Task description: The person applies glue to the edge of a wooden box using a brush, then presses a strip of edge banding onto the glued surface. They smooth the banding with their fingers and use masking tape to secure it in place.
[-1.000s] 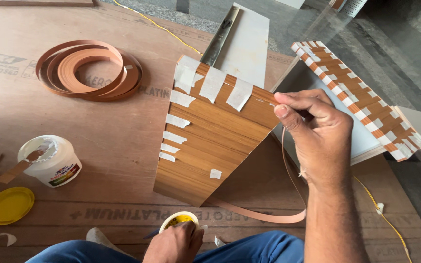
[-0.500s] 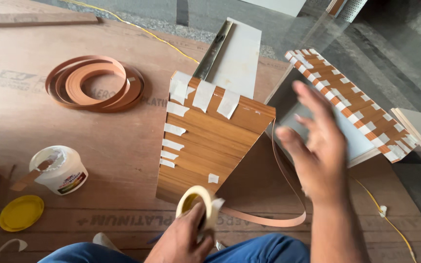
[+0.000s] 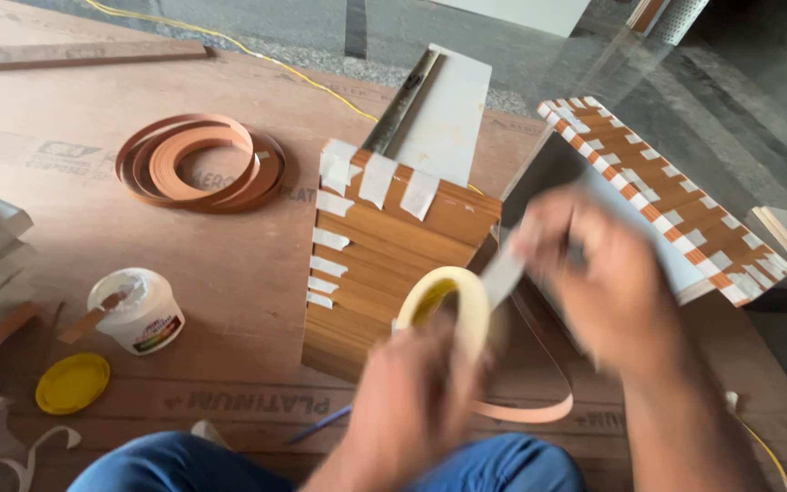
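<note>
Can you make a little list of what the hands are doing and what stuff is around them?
left hand: holds a roll of masking tape
right hand: pulls a strip of tape off the roll, blurred
in front of the hands: wooden box with bits of tape stuck along its edges
to the right: panel edged in orange band and tape bits
on the left: white glue tub, open, stick inside; yellow lid beside it
farther back: coil of orange edge band
underneath: brown board floor
</note>
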